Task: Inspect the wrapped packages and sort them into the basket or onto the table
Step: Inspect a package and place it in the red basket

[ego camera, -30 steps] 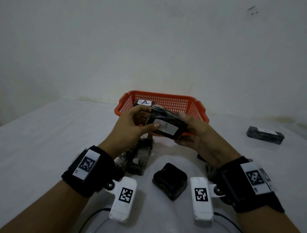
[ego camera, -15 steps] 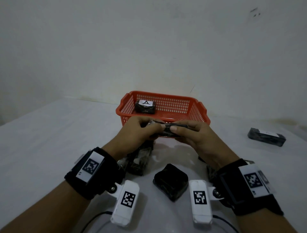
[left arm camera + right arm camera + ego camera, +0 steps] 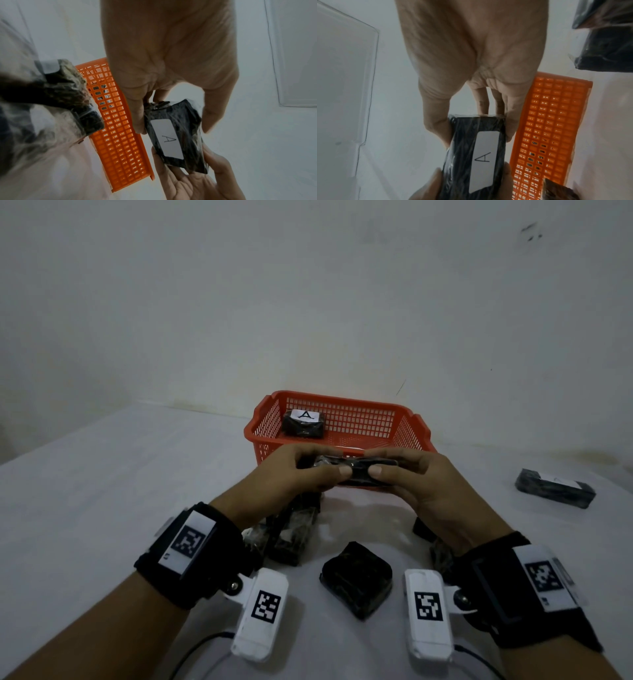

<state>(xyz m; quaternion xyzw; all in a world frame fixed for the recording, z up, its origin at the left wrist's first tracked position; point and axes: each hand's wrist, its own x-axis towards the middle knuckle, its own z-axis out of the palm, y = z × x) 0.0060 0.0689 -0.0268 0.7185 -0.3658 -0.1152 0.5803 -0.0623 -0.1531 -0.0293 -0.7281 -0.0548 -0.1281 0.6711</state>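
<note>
Both hands hold one black wrapped package (image 3: 356,472) flat in front of the orange basket (image 3: 404,433). My left hand (image 3: 305,470) pinches its left end, my right hand (image 3: 411,474) its right end. From the wrist views its underside carries a white label marked "A" (image 3: 167,139) (image 3: 485,158), facing down. The left fingers (image 3: 139,108) and right fingers (image 3: 436,121) curl round the package's edges. Another package labelled "A" (image 3: 303,424) lies inside the basket at its left.
Several black wrapped packages lie on the white table (image 3: 102,491): a stack (image 3: 291,532) under my left wrist, a square one (image 3: 356,578) between the wrists, some (image 3: 438,549) under the right hand. A long package (image 3: 555,487) lies far right. A white wall stands behind.
The held package has turned from label-up towards me to flat with the label underneath. Both hands have lowered slightly, uncovering the package inside the basket.
</note>
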